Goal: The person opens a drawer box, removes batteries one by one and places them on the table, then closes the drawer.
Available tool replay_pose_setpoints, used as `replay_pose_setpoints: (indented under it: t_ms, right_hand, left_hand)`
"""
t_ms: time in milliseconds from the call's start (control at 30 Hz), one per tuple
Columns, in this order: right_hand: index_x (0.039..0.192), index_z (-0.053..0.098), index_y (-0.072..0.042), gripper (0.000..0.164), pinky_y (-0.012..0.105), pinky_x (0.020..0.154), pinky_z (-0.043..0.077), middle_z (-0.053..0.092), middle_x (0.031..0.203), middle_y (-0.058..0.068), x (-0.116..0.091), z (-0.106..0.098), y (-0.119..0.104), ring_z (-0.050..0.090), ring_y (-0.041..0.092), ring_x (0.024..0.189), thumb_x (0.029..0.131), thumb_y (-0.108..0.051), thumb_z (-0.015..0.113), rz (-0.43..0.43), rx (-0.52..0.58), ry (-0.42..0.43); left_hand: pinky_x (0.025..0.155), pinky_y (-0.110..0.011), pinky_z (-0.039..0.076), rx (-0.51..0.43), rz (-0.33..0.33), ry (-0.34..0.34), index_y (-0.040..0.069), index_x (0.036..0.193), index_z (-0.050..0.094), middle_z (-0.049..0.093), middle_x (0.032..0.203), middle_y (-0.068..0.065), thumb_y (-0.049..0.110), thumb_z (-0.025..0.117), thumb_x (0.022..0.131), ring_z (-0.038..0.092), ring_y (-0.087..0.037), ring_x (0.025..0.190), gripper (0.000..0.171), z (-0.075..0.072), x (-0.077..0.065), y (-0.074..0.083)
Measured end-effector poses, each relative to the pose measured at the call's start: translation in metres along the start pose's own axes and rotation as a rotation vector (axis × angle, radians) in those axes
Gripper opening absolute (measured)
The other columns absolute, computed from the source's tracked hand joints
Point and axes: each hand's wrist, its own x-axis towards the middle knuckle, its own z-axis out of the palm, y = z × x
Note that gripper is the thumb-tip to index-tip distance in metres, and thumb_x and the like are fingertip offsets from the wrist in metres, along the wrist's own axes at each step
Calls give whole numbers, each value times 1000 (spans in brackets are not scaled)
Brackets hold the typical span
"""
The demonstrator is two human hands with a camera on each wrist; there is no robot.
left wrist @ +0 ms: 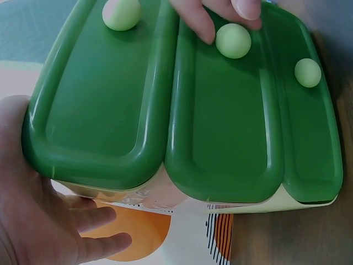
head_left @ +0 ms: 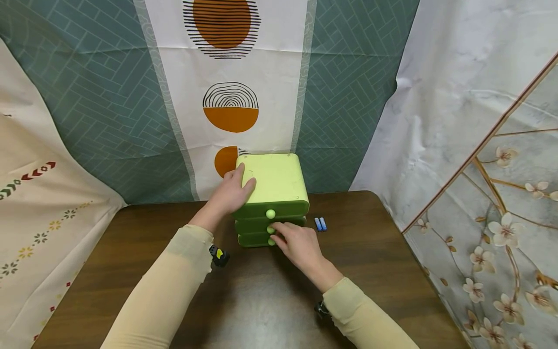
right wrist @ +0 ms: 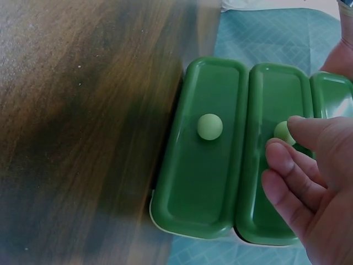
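- Head view: the cabinet (head_left: 274, 179), pale green with three dark green drawers, stands on the brown table (head_left: 261, 305), in front of the patterned cloth (head_left: 237, 102)
- Head view: the left hand (head_left: 232, 193) rests at the cabinet's upper left edge, thumb on top and spread wide from the fingers
- Head view: the right hand (head_left: 301, 242) is at the drawer fronts, forefinger at the middle knob (head_left: 271, 230), thumb near the bottom knob (head_left: 271, 242); the top knob (head_left: 271, 214) sits clear above
- Head view: two small blue sticks (head_left: 323, 224) lie side by side on the table, just right of the cabinet
- Left wrist view: the left hand's fingers extend, parted, along the cabinet's side; its grip is wide
- Left wrist view: all three drawers sit closed; right-hand fingertips (left wrist: 201, 27) are beside the middle knob
- Right wrist view: the right hand's thumb and forefinger stand narrowly apart about the middle knob; whether they pinch it, cannot be told
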Motion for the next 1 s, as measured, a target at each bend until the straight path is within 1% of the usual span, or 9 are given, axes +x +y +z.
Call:
replay_pose_setpoints:
  t_ms: [133, 467, 733, 1000]
  right_hand:
    - [122, 82, -24, 27, 30, 50, 47, 80, 98, -6, 0, 2, 1, 73, 12, 72, 96, -26, 90, 1, -3, -1]
    - [120, 80, -24, 24, 31, 50, 48, 78, 92, -6, 2, 7, 3, 71, 13, 69, 97, -26, 88, 4, 1, -7]
    - [115, 80, -24, 20, 35, 51, 51, 78, 92, -7, 4, 9, 2, 73, 14, 71, 97, -23, 88, 7, 0, 23]
    - [115, 80, -24, 20, 35, 52, 52, 79, 93, -6, 4, 11, 2, 74, 14, 72, 98, -22, 88, 12, -5, 16]
  left_hand:
    - [128, -66, 27, -5, -1, 0, 15, 180, 3, 12, 180, -26, 61, 36, 114, 27, -48, 162, 87, 0, 1, 0]
    - [128, -66, 26, 1, 0, 1, 14, 180, 3, 12, 180, -26, 61, 35, 114, 26, -48, 162, 87, 1, 1, -1]
    - [128, -65, 25, -2, 0, 4, 15, 180, 3, 12, 180, -26, 61, 35, 114, 26, -48, 163, 87, 1, 1, 0]
    - [129, -65, 24, -7, 7, -4, 13, 179, 3, 12, 180, -26, 60, 36, 114, 23, -46, 164, 87, -1, 0, 1]
